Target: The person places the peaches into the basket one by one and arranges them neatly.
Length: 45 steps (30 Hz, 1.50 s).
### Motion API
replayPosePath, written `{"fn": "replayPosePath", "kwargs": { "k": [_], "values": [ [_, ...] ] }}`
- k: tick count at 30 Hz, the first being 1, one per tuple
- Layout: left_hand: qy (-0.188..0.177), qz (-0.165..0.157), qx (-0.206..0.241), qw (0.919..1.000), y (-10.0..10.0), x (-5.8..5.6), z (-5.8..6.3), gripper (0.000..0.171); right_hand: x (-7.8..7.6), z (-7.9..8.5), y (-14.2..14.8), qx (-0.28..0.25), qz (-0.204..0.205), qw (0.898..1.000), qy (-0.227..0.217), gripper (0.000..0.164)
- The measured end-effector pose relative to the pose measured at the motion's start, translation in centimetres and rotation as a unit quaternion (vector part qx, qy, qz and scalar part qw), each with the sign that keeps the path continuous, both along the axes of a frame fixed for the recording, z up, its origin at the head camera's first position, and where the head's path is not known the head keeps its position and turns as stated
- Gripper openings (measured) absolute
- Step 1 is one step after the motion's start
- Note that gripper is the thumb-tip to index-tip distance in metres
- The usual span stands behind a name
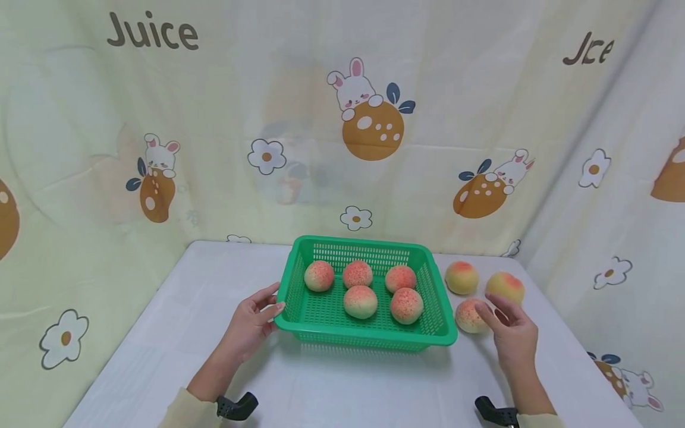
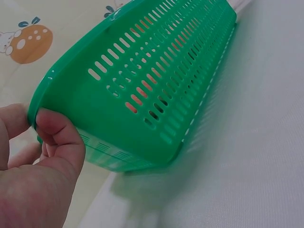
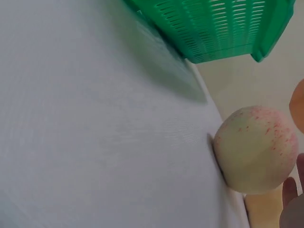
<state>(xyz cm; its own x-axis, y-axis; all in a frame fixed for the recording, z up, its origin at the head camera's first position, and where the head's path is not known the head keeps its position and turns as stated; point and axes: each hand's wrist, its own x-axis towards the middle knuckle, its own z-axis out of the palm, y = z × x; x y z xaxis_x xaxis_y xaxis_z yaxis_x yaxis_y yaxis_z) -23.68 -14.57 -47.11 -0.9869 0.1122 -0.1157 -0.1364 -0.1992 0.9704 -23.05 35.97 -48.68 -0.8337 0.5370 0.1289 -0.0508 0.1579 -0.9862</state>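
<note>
Green basket (image 1: 364, 334) (five peaches (image 1: 360, 302) inside) pinched by left hand (image 1: 250, 326); right hand (image 1: 515, 337), fingers parted, near speckled peach (image 1: 468, 317)

The left hand (image 1: 254, 324) pinches between thumb and curled fingers; the right hand (image 1: 515, 333) extends forward, thumb and fingers apart.

White tabletop (image 1: 176, 309), patterned cloth (image 1: 455, 107) behind and on both sides
From my remote seat I make out printed bunnies (image 1: 356, 92) clinging to brown fruit (image 1: 373, 132), outlined white flowers (image 1: 267, 156), and dark lettering (image 1: 153, 32), "Juice", at upper left.
</note>
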Motion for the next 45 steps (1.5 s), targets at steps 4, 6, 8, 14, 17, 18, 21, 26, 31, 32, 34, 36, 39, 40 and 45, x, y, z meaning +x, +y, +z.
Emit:
{"fn": "replayPosePath", "kwargs": {
  "k": [4,6,8,14,17,18,21,26,31,32,34,36,39,40,45],
  "values": [
    [0.003,0.000,-0.002,1.0000,0.1,0.1,0.0,0.059,0.0,-0.7,0.2,0.028,0.000,0.999,-0.046,0.058],
    [0.006,-0.001,-0.005,1.0000,0.1,0.1,0.1,0.059,0.0,-0.9,0.2,0.035,0.007,0.997,-0.065,0.062],
    [0.008,-0.004,-0.007,0.9999,0.1,0.2,0.1,0.059,-0.1,-1.1,0.2,0.051,0.015,0.995,-0.090,0.066],
    [0.006,-0.002,-0.008,0.9999,0.2,0.2,0.2,0.058,-0.4,-1.5,0.1,0.059,0.030,0.990,-0.127,0.079],
    [0.004,-0.001,-0.010,0.9999,0.2,0.2,0.3,0.058,-0.6,-1.6,0.1,0.055,0.032,0.989,-0.132,0.085],
    [0.004,-0.001,-0.010,0.9999,0.2,0.2,0.4,0.058,-0.6,-1.7,0.1,0.055,0.032,0.989,-0.133,0.086],
    [0.004,-0.002,-0.008,1.0000,0.2,0.2,0.4,0.058,-0.6,-1.7,0.1,0.056,0.031,0.988,-0.141,0.089],
    [0.006,-0.004,-0.007,0.9999,0.2,0.2,0.4,0.058,-0.7,-1.8,0.0,0.052,0.036,0.986,-0.155,0.095],
    [0.008,-0.005,-0.007,0.9999,0.2,0.2,0.3,0.059,-1.0,-2.1,0.1,0.052,0.047,0.984,-0.166,0.102],
    [0.009,-0.006,-0.007,0.9999,0.2,0.2,0.3,0.059,-1.0,-2.2,0.1,0.055,0.050,0.983,-0.166,0.103],
    [0.010,-0.006,-0.006,0.9999,0.2,0.2,0.3,0.059,-1.2,-2.3,0.2,0.060,0.056,0.983,-0.163,0.106],
    [0.010,-0.007,-0.004,0.9999,0.2,0.2,0.3,0.059,-1.2,-2.4,0.3,0.069,0.062,0.983,-0.160,0.107],
    [0.009,-0.007,-0.003,0.9999,0.1,0.2,0.3,0.059,-1.1,-2.4,0.2,0.080,0.070,0.981,-0.160,0.108],
    [0.008,-0.008,-0.003,0.9999,0.1,0.2,0.3,0.059,-1.1,-2.4,0.2,0.083,0.072,0.981,-0.162,0.109],
    [0.009,-0.009,0.001,0.9999,0.1,0.2,0.2,0.059,-1.1,-2.3,0.1,0.085,0.072,0.979,-0.170,0.110]
  ]
}}
